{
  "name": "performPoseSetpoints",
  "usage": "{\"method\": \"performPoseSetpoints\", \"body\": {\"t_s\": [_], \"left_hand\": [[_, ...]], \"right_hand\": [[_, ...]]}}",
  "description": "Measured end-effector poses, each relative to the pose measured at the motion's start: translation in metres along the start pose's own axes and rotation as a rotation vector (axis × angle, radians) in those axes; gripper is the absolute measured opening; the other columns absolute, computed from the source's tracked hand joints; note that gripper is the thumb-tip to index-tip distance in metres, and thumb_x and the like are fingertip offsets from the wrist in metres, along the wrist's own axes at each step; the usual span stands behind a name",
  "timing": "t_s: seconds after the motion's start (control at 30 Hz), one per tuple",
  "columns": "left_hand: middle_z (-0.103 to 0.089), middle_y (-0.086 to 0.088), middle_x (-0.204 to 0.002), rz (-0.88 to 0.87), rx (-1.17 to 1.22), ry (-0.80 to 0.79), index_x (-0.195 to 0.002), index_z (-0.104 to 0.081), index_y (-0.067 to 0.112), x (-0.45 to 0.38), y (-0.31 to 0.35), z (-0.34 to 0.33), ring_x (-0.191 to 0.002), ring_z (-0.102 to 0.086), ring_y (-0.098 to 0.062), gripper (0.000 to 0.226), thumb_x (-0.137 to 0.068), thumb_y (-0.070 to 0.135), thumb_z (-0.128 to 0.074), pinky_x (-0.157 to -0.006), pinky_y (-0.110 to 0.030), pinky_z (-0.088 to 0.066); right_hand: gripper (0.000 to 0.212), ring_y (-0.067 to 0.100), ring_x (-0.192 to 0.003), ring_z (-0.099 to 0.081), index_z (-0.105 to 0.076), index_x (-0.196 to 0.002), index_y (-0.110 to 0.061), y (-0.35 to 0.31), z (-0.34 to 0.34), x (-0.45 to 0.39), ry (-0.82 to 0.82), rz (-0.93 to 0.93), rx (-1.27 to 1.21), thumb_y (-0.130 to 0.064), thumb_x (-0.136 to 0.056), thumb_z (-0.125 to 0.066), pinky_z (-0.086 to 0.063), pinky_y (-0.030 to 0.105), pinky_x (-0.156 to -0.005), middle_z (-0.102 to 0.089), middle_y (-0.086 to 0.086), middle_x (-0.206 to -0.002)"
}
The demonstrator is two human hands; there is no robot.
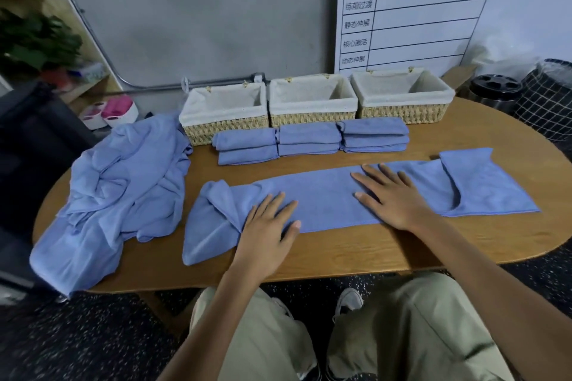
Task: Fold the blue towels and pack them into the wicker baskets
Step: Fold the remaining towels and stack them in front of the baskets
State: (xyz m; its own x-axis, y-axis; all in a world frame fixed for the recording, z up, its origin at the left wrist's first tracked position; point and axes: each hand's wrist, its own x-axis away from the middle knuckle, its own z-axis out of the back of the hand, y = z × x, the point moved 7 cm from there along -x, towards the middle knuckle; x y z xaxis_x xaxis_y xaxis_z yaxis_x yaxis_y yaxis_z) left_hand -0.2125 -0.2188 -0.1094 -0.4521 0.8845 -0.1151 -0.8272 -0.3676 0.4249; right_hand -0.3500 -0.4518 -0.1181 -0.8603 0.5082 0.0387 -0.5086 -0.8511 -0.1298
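The person's left hand (268,219) and right hand (393,195) are lying flat, fingers spread, pressing on a long blue cloth towel (325,201) stretched across the oval wooden table (402,244). Beyond it, folded blue towels (309,139) are sitting in pairs before three lined wicker baskets (312,102), with a crumpled blue heap (123,182) lying at the left.

Towels (325,204): soft matt blue cloth. Baskets (312,119): rough woven wicker, cream fabric liners. Table (387,247): smooth wood-grain top, slight sheen. Trousers (418,334): matt khaki cloth.
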Motion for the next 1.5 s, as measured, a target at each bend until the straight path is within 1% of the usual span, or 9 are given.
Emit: {"method": "performPoseSetpoints", "body": {"t_s": [0.1,0.2,0.4,0.57,0.67,0.97,1.17,1.3,1.5], "left_hand": [[-0.059,0.007,-0.137,0.001,0.253,0.258,-0.131,-0.064,0.020,0.009,-0.025,0.047,-0.127,-0.051,-0.008,0.036,-0.104,0.034,-0.044,-0.105,-0.030,-0.045],[-0.067,0.005,-0.121,0.056,0.228,0.388,-0.123,-0.069,0.016,0.008,-0.068,0.092,-0.108,-0.060,-0.010,0.027,-0.104,0.021,-0.050,-0.084,-0.015,-0.044],[-0.057,-0.006,-0.141,0.043,0.065,0.083,-0.144,-0.052,0.015,-0.019,-0.151,0.105,-0.129,-0.052,-0.023,0.045,-0.100,0.015,-0.060,-0.101,-0.028,-0.039],[-0.052,-0.005,-0.140,0.069,0.178,-0.144,-0.151,-0.039,0.021,-0.039,-0.177,0.100,-0.123,-0.051,-0.021,0.066,-0.093,0.017,-0.070,-0.104,-0.045,-0.045],[-0.048,-0.002,-0.147,0.044,0.212,-0.257,-0.149,-0.043,0.021,-0.045,-0.182,0.099,-0.132,-0.048,-0.020,0.067,-0.090,0.013,-0.074,-0.103,-0.035,-0.044],[-0.072,-0.003,-0.086,0.010,0.344,-0.115,-0.093,-0.073,0.011,-0.043,-0.185,0.130,-0.083,-0.069,-0.028,0.011,-0.086,0.003,-0.075,-0.082,-0.045,-0.057],[-0.075,0.016,-0.080,0.030,0.348,-0.085,-0.093,-0.075,0.017,-0.034,-0.193,0.138,-0.077,-0.072,-0.009,0.021,-0.082,0.000,-0.078,-0.076,-0.019,-0.057],[-0.076,0.016,-0.079,0.058,0.377,-0.113,-0.097,-0.075,0.017,-0.032,-0.194,0.138,-0.079,-0.073,-0.008,0.025,-0.078,0.001,-0.081,-0.076,-0.017,-0.056],[-0.076,0.016,-0.080,0.092,0.391,-0.161,-0.096,-0.075,0.019,-0.031,-0.192,0.144,-0.080,-0.073,-0.008,0.027,-0.077,0.000,-0.082,-0.075,-0.013,-0.054]], "right_hand": [[0.061,0.021,-0.152,-0.013,-0.031,-0.153,-0.038,-0.020,0.009,-0.002,0.120,0.025,-0.016,-0.063,-0.099,-0.016,-0.015,0.050,-0.120,-0.022,-0.012,-0.163],[0.070,0.022,-0.143,-0.034,-0.047,-0.144,-0.034,-0.077,0.020,-0.014,0.188,0.140,-0.155,-0.065,-0.092,-0.012,-0.030,0.049,-0.112,-0.043,-0.009,-0.152],[0.066,0.024,-0.106,-0.055,-0.069,-0.111,-0.030,-0.210,0.016,-0.033,0.179,0.295,-0.213,-0.069,-0.088,-0.022,-0.042,0.038,-0.084,-0.063,-0.003,-0.111],[0.063,0.029,-0.108,-0.049,-0.062,-0.117,-0.018,-0.257,-0.002,-0.042,0.190,0.311,-0.134,-0.072,-0.087,-0.052,-0.032,0.039,-0.080,-0.057,0.004,-0.114],[0.063,0.033,-0.098,-0.053,-0.059,-0.114,-0.013,-0.269,-0.006,-0.037,0.256,0.353,-0.111,-0.070,-0.085,-0.059,-0.034,0.042,-0.078,-0.058,0.008,-0.111],[0.017,0.034,-0.077,-0.056,-0.046,-0.115,-0.008,-0.274,0.011,-0.037,0.298,0.362,-0.227,-0.017,-0.100,-0.045,-0.033,0.038,-0.058,-0.061,0.010,-0.093],[0.010,0.026,-0.081,-0.059,-0.057,-0.104,-0.013,-0.255,0.003,-0.045,0.278,0.337,-0.429,-0.019,-0.101,-0.051,-0.042,0.038,-0.062,-0.065,0.001,-0.092],[0.051,0.019,-0.093,-0.062,-0.064,-0.112,-0.020,-0.262,-0.001,-0.041,0.238,0.372,-0.308,-0.064,-0.089,-0.053,-0.049,0.037,-0.073,-0.065,-0.005,-0.106],[0.026,0.023,-0.090,-0.063,-0.066,-0.109,-0.019,-0.259,0.003,-0.043,0.326,0.356,-0.338,-0.041,-0.096,-0.061,-0.049,0.037,-0.069,-0.065,-0.005,-0.102]]}}
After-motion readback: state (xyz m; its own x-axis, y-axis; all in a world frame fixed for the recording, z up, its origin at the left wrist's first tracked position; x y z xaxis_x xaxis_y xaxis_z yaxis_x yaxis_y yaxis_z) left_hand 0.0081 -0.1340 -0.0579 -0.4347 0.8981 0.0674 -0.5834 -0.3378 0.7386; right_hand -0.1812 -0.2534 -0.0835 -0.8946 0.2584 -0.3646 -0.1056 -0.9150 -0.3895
